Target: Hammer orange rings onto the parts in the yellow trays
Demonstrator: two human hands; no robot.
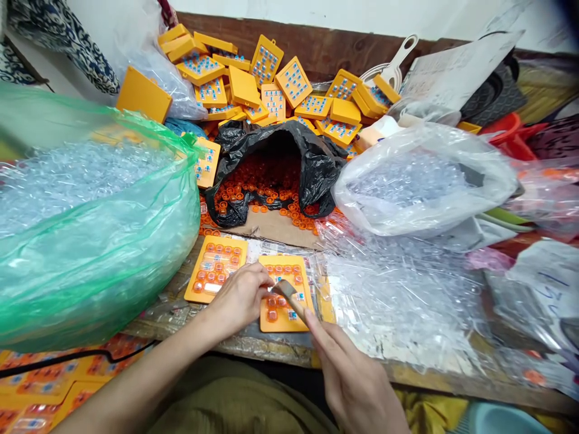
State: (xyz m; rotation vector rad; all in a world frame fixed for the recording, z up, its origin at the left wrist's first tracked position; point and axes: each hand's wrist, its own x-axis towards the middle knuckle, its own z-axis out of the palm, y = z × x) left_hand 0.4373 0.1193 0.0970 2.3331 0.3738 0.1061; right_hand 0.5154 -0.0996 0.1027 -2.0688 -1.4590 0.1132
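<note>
The worn wooden bench [244,348] bears 2 yellow boards [218,269], clear plastic strips [384,289] and brown cardboard [266,229]

left hand [242,294]: bare | right hand [350,371]: bare | left forearm [151,372]: bare | clothing [226,401]: olive-green cloth, loose, with soft folds

Board [284,325]: yellow, squarish, flat, face up on worktop [253,348]. Orange clear caps [271,315] sit in several slots; others uncapped, blue-and-white bits showing. Tool [295,305]: grey head, tan handle, held slanting over board; probably a small hammer, partly hidden.
</note>
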